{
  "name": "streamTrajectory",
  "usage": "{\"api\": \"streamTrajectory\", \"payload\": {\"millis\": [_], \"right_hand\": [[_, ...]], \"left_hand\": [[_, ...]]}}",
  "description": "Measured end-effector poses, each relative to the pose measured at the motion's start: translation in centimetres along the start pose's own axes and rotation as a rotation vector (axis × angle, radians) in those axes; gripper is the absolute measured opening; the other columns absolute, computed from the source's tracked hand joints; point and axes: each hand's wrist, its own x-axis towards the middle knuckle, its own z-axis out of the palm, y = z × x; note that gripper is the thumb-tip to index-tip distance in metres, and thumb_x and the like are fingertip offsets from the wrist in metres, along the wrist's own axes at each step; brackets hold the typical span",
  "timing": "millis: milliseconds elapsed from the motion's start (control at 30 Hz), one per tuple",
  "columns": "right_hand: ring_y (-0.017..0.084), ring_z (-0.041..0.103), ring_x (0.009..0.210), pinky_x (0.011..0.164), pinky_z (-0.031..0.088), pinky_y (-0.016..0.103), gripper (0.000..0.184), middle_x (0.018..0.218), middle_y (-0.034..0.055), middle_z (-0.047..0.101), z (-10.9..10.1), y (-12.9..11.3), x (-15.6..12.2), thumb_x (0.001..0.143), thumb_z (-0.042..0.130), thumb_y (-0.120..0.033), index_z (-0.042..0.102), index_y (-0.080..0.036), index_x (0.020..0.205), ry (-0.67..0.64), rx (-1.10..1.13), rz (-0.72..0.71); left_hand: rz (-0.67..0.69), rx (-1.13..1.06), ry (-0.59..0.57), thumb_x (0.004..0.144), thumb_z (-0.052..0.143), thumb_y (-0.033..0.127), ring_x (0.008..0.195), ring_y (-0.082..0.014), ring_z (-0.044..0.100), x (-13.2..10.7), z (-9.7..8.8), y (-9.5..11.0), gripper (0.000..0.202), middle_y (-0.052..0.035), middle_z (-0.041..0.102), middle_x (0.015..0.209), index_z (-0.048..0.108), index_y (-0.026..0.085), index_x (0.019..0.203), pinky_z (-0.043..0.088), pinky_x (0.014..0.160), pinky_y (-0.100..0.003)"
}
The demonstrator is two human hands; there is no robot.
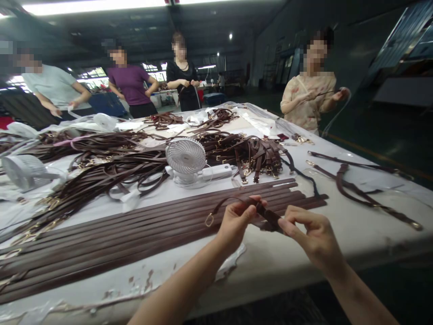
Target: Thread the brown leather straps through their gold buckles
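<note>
Near the table's front edge, my left hand is closed on a dark brown leather strap, thumb pressed on top. The strap's narrow end loops out to the left and carries a gold metal ring. My right hand pinches the strap's other end between thumb and fingers. What lies under the fingertips is hidden. Just behind both hands, long flat brown strips lie side by side across the table.
A white fan stands mid-table, and another fan is at the left. Piles of brown straps and buckled straps lie behind the strips. Loose straps rest at the right. Several people stand around the table.
</note>
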Motion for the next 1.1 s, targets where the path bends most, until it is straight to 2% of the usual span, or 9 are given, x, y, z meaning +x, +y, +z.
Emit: {"api": "streamTrajectory", "payload": {"millis": [200, 367, 567, 700, 833, 967, 1100], "right_hand": [[0.014, 0.049, 0.062, 0.061, 0.036, 0.030, 0.040, 0.063, -0.0010, 0.050, 0.6, 0.5, -0.1, 0.096, 0.063, -0.033, 0.057, -0.019, 0.058, -0.030, -0.005, 0.047], [0.015, 0.052, 0.067, 0.065, 0.038, 0.030, 0.037, 0.066, -0.0001, 0.053, 0.8, 1.0, -0.8, 0.096, 0.064, -0.035, 0.062, -0.020, 0.062, 0.033, 0.016, 0.060], [0.017, 0.054, 0.071, 0.067, 0.040, 0.030, 0.035, 0.070, 0.0015, 0.057, 1.3, 1.3, -1.6, 0.096, 0.064, -0.040, 0.067, -0.020, 0.067, 0.019, 0.140, 0.158], [0.016, 0.052, 0.069, 0.065, 0.041, 0.028, 0.037, 0.069, 0.0013, 0.055, 1.9, 1.9, -2.0, 0.096, 0.064, -0.041, 0.063, -0.019, 0.066, 0.005, 0.258, 0.222], [0.018, 0.056, 0.072, 0.064, 0.043, 0.027, 0.035, 0.073, 0.0029, 0.060, 2.9, 2.6, -2.6, 0.097, 0.061, -0.042, 0.066, -0.019, 0.073, -0.036, 0.307, 0.232], [0.020, 0.062, 0.078, 0.071, 0.050, 0.027, 0.035, 0.078, 0.0055, 0.065, 4.0, 2.5, -2.9, 0.095, 0.063, -0.043, 0.069, -0.019, 0.070, 0.088, 0.229, 0.152], [0.026, 0.069, 0.084, 0.076, 0.057, 0.031, 0.027, 0.082, 0.0057, 0.070, 4.5, 2.5, -3.6, 0.091, 0.067, -0.047, 0.074, -0.024, 0.078, 0.157, 0.136, 0.136]], "left_hand": [[-0.021, 0.047, -0.070, 0.080, 0.082, 0.039, 0.091, -0.0146, 0.070, 0.1, -0.5, -0.5, 0.037, -0.0104, 0.077, 0.115, 0.078, 0.019, 0.110, 0.051, 0.082, -0.022], [-0.105, -0.063, -0.094, 0.080, 0.081, 0.047, 0.095, -0.0159, 0.070, 0.1, -0.1, -0.3, 0.040, -0.0130, 0.077, 0.111, 0.079, 0.016, 0.106, 0.052, 0.082, -0.021], [-0.118, -0.015, -0.087, 0.076, 0.085, 0.043, 0.092, -0.0184, 0.071, 0.1, -0.1, -0.5, 0.040, -0.0127, 0.078, 0.105, 0.079, 0.015, 0.104, 0.053, 0.079, -0.024], [-0.142, 0.005, -0.106, 0.072, 0.088, 0.043, 0.080, -0.0167, 0.070, -0.1, -0.3, -0.6, 0.043, -0.0103, 0.077, 0.098, 0.077, 0.015, 0.102, 0.053, 0.072, -0.025], [-0.169, -0.019, -0.103, 0.071, 0.087, 0.048, 0.067, -0.0136, 0.066, -0.3, -0.3, -0.6, 0.048, -0.0085, 0.074, 0.092, 0.076, 0.014, 0.101, 0.051, 0.064, -0.025], [-0.184, -0.032, -0.071, 0.068, 0.090, 0.047, 0.059, -0.0062, 0.054, -0.4, -0.4, -1.0, 0.051, -0.0050, 0.068, 0.078, 0.075, 0.009, 0.098, 0.041, 0.058, -0.019], [-0.169, -0.090, -0.025, 0.063, 0.090, 0.055, 0.051, -0.0057, 0.051, -0.7, -0.4, -1.8, 0.060, -0.0030, 0.062, 0.068, 0.075, 0.007, 0.095, 0.039, 0.053, -0.019]]}}
